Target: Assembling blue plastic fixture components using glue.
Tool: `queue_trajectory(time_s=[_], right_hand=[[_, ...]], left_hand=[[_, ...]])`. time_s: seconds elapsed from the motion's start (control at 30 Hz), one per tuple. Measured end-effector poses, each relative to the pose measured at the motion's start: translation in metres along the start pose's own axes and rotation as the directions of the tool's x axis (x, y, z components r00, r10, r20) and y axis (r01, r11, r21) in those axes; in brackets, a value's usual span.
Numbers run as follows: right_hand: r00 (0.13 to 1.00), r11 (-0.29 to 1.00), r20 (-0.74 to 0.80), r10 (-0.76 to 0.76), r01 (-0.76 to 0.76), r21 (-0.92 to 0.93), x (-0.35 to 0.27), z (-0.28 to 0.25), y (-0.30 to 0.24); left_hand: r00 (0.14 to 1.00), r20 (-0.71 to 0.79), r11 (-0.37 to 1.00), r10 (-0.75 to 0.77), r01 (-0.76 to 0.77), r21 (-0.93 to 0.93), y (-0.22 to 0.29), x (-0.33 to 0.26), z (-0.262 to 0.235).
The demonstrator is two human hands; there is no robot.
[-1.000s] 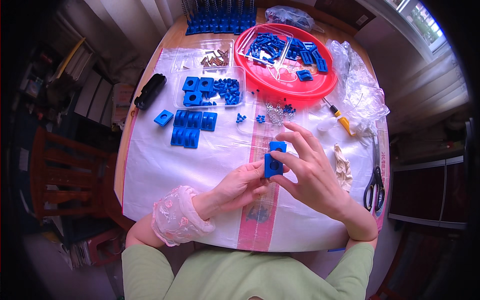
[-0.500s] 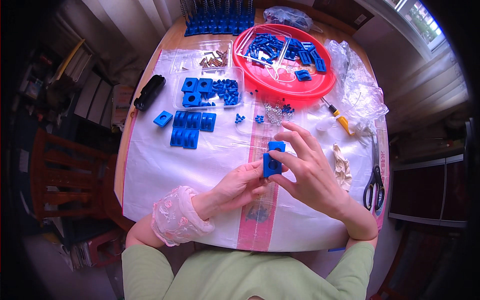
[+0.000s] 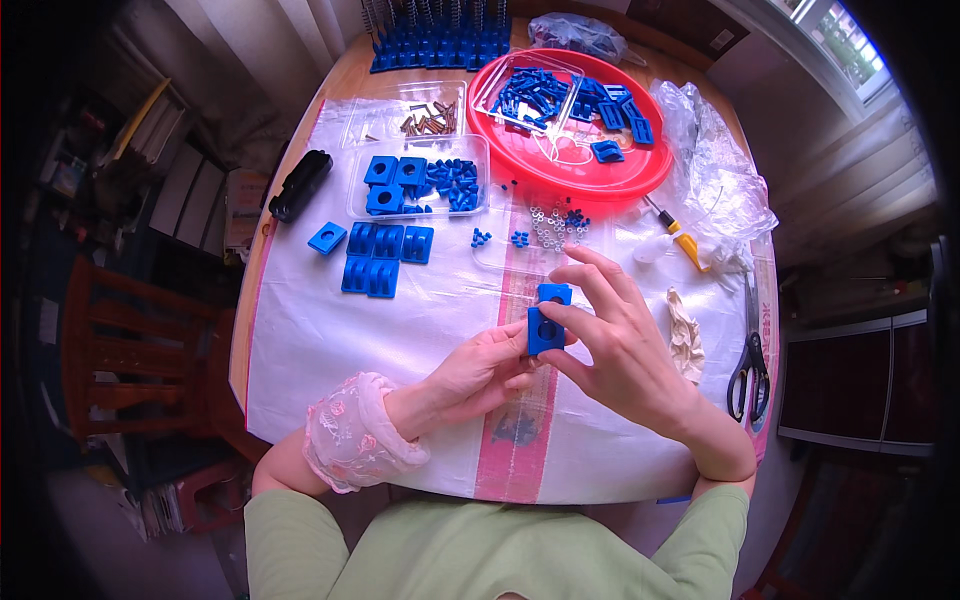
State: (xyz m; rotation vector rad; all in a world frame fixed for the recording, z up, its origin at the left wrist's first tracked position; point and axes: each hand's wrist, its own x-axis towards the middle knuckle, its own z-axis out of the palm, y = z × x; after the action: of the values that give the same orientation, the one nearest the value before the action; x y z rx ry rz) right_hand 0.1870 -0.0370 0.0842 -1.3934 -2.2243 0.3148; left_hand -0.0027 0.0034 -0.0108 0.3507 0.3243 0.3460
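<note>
Between my two hands is a blue plastic block with a round hole [image 3: 546, 335], held above the cloth. My left hand [image 3: 485, 368] pinches its lower left side, fingers curled. The thumb and index finger of my right hand [image 3: 625, 350] close on its right side, while the other fingers stretch upward. Another blue piece [image 3: 554, 293] shows just beyond the block; whether the two are joined I cannot tell. To the left lie several blue blocks with curved ridges [image 3: 385, 258] and a single blue holed block [image 3: 327, 238].
A clear tub [image 3: 418, 176] holds blue parts, with brass-coloured screws [image 3: 430, 120] behind it. Blue pieces fill a red tray [image 3: 640, 180]. White rings [image 3: 548, 225] lie centrally. On the right are a yellow-handled screwdriver [image 3: 687, 245], scissors [image 3: 748, 378] and crumpled plastic [image 3: 715, 190].
Almost nothing differs. Both hands keep the same grip on the blue block, and the whole view has shifted very slightly.
</note>
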Motion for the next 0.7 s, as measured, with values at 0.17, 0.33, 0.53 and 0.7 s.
queue_trajectory(time_s=[0.17, 0.33, 0.53, 0.7], right_hand=[[1.000, 1.000, -0.002, -0.003, 0.003, 0.000, 0.000, 0.000, 0.000], [1.000, 1.000, -0.004, -0.007, 0.007, -0.007, 0.000, 0.000, 0.000], [1.000, 1.000, -0.007, -0.006, 0.006, -0.005, 0.000, 0.000, 0.000], [1.000, 1.000, -0.004, -0.005, 0.005, -0.010, 0.000, 0.001, 0.000]], left_hand=[[1.000, -0.001, 1.000, 0.001, -0.001, -0.005, 0.000, -0.001, -0.001], [1.000, 0.002, 1.000, 0.003, -0.003, 0.010, 0.001, 0.000, 0.002], [0.996, -0.093, 0.998, -0.004, 0.010, 0.060, 0.005, -0.003, 0.016], [0.999, -0.049, 0.998, 0.000, 0.003, 0.059, 0.002, -0.002, 0.009]])
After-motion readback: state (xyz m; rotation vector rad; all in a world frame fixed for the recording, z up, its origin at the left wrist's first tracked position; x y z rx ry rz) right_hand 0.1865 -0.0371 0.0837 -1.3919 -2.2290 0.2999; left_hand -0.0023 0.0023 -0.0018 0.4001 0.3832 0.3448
